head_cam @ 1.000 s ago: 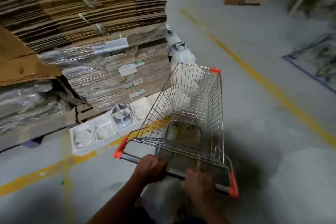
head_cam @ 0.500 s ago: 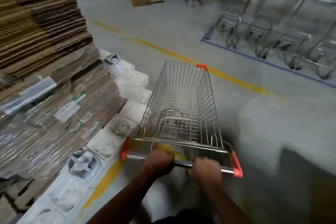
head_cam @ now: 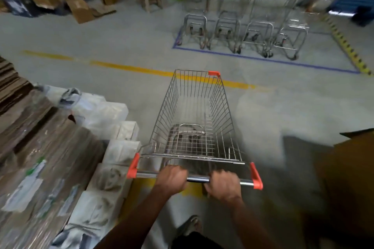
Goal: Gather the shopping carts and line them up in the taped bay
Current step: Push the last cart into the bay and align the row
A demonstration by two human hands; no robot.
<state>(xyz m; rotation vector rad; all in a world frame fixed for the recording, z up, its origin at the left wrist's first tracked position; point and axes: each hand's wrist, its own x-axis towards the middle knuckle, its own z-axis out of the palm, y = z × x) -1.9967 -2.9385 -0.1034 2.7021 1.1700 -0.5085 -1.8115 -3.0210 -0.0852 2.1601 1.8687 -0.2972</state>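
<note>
Single head-worn wide-angle view, looking forward and down, shopping cart handle close below, taped bay far ahead

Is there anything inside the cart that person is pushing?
The cart basket holds no goods: through its wire floor only the lower frame and grey floor show. The near end, behind the handle gripped by the left hand and right hand, is blurred.

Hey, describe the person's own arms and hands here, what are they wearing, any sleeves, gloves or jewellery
Both forearms are bare up to the bottom edge of the frame: no sleeves show. The left hand and right hand wear no gloves. No watch, band or ring shows, though the picture is slightly blurred.
</note>
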